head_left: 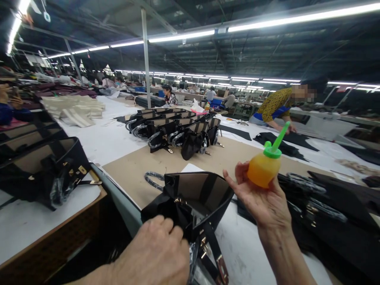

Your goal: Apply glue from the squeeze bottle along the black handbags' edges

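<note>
A black handbag [210,209] with a beige lining and gold fittings stands open at the table edge in front of me. My left hand [157,245] is closed at the bag's near side, its fingertips hidden behind the knuckles and against the black material. Raised at the right, my right hand [264,198] holds a squeeze bottle [263,168] of orange-yellow liquid with a green cap and an upright green nozzle. The bottle rests on the palm, fingers curled behind it, above and to the right of the bag.
Several black handbags [178,128] stand mid-table on brown board [124,162]. More bags [44,166] sit on a surface at the left. Black bag pieces [320,206] lie at the right. Beige pieces [74,109] are stacked behind. A person in a yellow patterned top [274,105] bends over the table.
</note>
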Demonstrator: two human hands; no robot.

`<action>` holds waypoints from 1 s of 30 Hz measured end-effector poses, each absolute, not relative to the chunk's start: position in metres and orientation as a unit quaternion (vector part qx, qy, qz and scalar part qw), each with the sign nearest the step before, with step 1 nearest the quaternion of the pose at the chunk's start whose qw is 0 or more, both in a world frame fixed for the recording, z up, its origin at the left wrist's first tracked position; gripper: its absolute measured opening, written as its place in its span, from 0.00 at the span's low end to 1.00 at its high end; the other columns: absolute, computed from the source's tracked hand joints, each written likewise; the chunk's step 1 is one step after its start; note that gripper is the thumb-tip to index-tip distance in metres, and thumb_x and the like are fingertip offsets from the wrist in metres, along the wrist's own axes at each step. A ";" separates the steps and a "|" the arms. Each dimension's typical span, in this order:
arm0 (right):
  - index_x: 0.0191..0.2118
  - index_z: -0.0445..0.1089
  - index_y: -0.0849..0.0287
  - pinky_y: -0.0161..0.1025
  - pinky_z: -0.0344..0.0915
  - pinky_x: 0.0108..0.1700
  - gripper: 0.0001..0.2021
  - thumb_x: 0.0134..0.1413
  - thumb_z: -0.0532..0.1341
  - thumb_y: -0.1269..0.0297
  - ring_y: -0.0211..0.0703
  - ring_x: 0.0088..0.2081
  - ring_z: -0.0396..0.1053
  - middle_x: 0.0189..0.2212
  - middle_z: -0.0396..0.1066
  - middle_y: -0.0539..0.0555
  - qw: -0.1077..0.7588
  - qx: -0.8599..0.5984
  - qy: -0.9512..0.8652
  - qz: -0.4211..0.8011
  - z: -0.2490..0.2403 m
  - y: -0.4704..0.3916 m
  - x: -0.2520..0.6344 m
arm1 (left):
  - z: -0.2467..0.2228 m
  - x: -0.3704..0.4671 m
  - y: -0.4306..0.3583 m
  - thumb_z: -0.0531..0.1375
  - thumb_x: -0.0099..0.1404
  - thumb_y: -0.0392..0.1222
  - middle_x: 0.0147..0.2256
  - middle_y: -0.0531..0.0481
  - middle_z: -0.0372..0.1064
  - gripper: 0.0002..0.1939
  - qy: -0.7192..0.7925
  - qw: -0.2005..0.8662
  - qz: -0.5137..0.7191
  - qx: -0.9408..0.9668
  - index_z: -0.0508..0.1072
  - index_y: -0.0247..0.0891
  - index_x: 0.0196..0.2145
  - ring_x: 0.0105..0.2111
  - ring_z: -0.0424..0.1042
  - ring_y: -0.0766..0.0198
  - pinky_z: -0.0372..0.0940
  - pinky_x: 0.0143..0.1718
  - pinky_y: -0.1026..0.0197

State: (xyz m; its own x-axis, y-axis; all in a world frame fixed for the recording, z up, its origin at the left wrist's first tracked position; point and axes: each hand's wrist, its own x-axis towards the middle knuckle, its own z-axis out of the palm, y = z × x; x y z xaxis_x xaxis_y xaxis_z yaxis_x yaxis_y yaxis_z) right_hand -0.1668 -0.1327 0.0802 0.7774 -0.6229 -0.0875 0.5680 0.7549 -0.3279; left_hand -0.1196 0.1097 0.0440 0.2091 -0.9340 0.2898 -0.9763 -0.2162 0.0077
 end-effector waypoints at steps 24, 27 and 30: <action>0.53 0.68 0.47 0.78 0.55 0.47 0.19 0.59 0.58 0.50 0.61 0.50 0.66 0.48 0.69 0.59 0.905 -0.176 0.266 -0.282 0.104 -0.085 -0.207 | 0.079 -0.064 0.085 0.59 0.63 0.48 0.40 0.51 0.71 0.14 -0.509 0.343 -0.091 0.784 0.71 0.38 0.43 0.42 0.69 0.63 0.62 0.43 0.62; 0.53 0.68 0.50 0.78 0.54 0.47 0.20 0.57 0.60 0.49 0.63 0.52 0.63 0.45 0.69 0.60 0.912 -0.213 0.208 -0.282 0.095 -0.088 -0.205 | 0.085 -0.058 0.072 0.60 0.61 0.48 0.44 0.48 0.69 0.19 -0.430 0.360 -0.042 0.827 0.67 0.38 0.48 0.43 0.69 0.59 0.64 0.44 0.59; 0.52 0.68 0.50 0.77 0.53 0.49 0.19 0.56 0.62 0.50 0.62 0.54 0.61 0.45 0.69 0.58 0.922 -0.220 0.179 -0.265 0.091 -0.089 -0.202 | 0.093 -0.049 0.047 0.66 0.53 0.48 0.49 0.41 0.66 0.29 -0.414 0.252 -0.030 0.874 0.64 0.33 0.50 0.48 0.66 0.51 0.63 0.47 0.53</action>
